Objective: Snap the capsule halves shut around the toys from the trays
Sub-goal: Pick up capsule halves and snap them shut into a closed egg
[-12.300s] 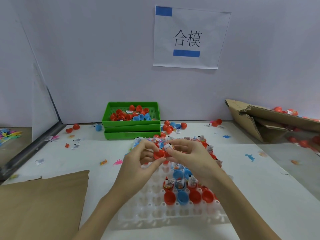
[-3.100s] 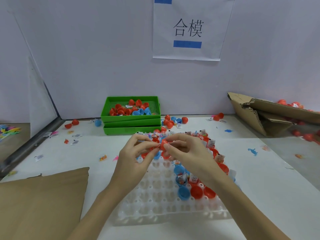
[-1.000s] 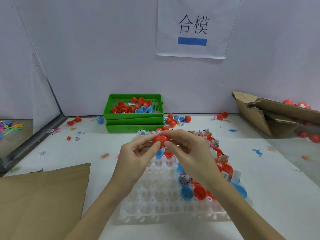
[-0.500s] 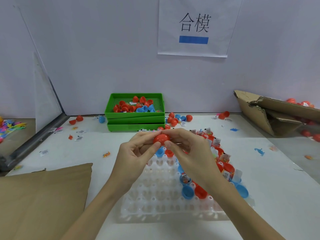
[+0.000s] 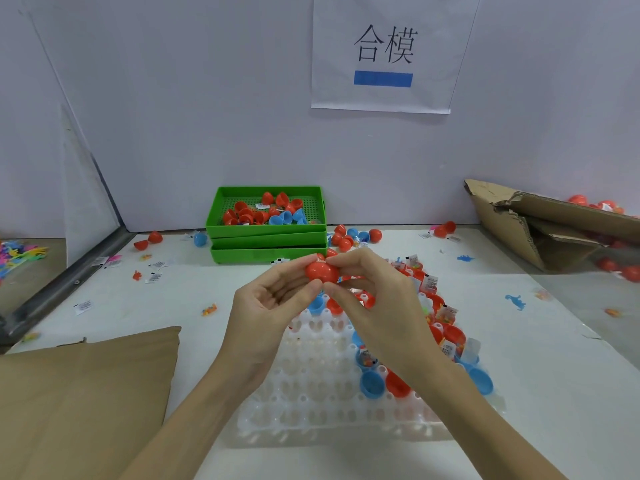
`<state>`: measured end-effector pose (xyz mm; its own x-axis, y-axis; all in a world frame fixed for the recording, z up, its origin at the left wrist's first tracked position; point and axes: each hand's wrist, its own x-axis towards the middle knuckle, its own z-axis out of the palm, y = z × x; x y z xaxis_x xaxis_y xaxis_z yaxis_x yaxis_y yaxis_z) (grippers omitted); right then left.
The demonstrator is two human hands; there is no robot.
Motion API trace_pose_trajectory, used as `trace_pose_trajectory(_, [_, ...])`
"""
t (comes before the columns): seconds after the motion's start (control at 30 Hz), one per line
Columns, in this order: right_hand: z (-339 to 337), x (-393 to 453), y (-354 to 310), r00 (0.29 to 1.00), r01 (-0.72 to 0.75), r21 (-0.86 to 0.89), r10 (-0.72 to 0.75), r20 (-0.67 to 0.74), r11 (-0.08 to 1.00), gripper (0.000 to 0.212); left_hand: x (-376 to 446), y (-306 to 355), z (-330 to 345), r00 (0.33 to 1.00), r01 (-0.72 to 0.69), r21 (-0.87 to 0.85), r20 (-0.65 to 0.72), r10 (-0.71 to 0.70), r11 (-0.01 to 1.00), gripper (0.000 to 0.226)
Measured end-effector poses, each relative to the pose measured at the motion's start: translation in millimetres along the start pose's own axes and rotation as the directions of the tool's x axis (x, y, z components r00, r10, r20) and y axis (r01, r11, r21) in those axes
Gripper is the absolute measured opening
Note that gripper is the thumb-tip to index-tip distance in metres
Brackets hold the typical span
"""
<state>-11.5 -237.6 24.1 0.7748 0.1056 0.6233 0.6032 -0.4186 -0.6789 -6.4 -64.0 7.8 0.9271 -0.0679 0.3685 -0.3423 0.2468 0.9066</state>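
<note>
i see both hands up over the white tray (image 5: 322, 403): my left hand (image 5: 268, 306) and right hand (image 5: 375, 299) both pinch one red capsule (image 5: 321, 271) between fingertips, held above the tray's far rows of open halves.

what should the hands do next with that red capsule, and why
Probably press the halves fully together, then drop it in the cardboard box. Both the left hand and right hand pinch the red capsule above the white tray; whether it has snapped is unclear.
</note>
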Motion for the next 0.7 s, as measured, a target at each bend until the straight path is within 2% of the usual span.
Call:
trace_pose_trajectory(0.13, [-1.2, 2.4, 0.8, 0.996, 0.068, -0.087, -0.062, 0.071, 0.994, 0.047, 0.8, 0.1, -3.1, 1.000, -0.009, 0.031, -0.013, 0.009, 0.999, 0.039])
trace_pose_trajectory(0.23, [-3.3, 2.6, 3.6, 0.989, 0.099, -0.111, -0.086, 0.120, 0.989, 0.047, 1.2, -0.4, -3.5, 0.999, 0.038, 0.008, -0.005, -0.038, 0.999, 0.048])
trace_pose_trajectory(0.37, [-5.4, 2.9, 7.6, 0.983, 0.090, -0.130, -0.067, 0.171, 0.987, 0.053, 0.9, -1.1, -2.5, 0.999, 0.035, 0.005, 0.016, -0.036, 0.999, 0.044])
trace_pose_trajectory(0.53, [-3.5, 2.7, 6.9, 0.985, 0.100, -0.171, -0.073, 0.157, 0.980, 0.048, -0.4, -2.3, -3.7, 0.992, 0.105, 0.031, 0.062, -0.106, 0.994, 0.060])
trace_pose_trajectory(0.7, [-1.5, 2.1, 6.7, 0.991, 0.090, -0.162, -0.073, 0.109, 0.983, 0.040, -0.7, -3.6, -2.4, 0.986, 0.138, 0.015, 0.093, -0.139, 0.990, 0.051])
